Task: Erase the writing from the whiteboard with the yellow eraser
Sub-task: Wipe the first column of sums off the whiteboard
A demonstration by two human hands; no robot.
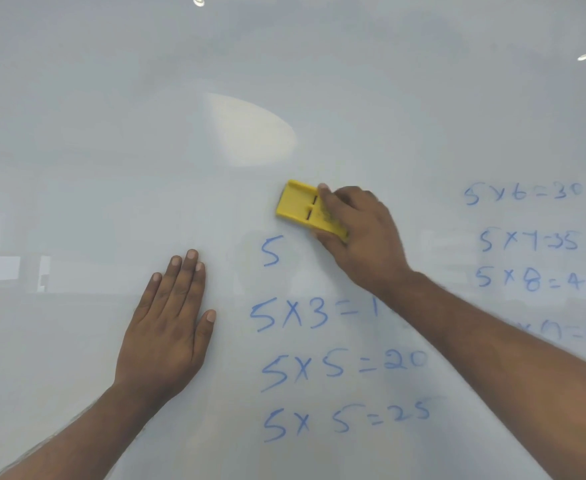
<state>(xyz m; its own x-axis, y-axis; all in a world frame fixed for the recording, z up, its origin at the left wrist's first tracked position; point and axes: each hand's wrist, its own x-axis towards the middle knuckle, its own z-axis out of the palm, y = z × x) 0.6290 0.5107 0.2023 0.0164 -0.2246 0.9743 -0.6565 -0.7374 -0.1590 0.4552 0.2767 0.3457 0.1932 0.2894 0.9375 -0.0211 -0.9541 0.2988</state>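
Note:
The whiteboard fills the view. My right hand grips the yellow eraser and presses it flat on the board near the centre. Just below the eraser stands a lone blue "5". Under it run blue lines of sums, the top one partly covered by my right forearm. A second column of blue sums is at the right. My left hand lies flat on the board, fingers together, to the left of the writing, holding nothing.
Ceiling lights reflect as bright spots on the glossy board above the eraser. Faint reflections of room furniture show at the left edge.

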